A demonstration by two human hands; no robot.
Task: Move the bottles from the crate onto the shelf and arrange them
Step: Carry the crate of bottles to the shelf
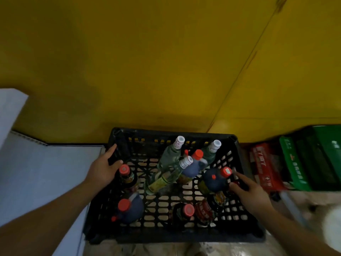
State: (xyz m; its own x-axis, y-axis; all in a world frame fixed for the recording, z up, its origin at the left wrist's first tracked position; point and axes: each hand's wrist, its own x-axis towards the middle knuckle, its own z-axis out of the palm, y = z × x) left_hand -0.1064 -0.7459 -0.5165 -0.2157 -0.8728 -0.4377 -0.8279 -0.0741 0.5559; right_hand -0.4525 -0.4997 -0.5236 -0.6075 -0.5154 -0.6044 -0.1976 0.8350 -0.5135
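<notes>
A black plastic crate point(184, 235) stands on the floor against a yellow wall. Inside it are several bottles. Three clear bottles with white caps point(171, 154) lean at the back. Dark bottles with red caps point(214, 180) stand around them, one at the left wall point(127, 176) and one at the front left point(131, 209). My left hand point(103, 169) grips the crate's left rim, thumb inside. My right hand point(249, 193) holds the right rim beside a dark bottle, index finger stretched along the wall.
A pale flat surface point(36, 178) lies left of the crate, with a white panel point(9, 111) above it. Red point(265, 169) and green point(304, 159) cartons sit to the right, blurred. The yellow wall point(166, 61) fills the background.
</notes>
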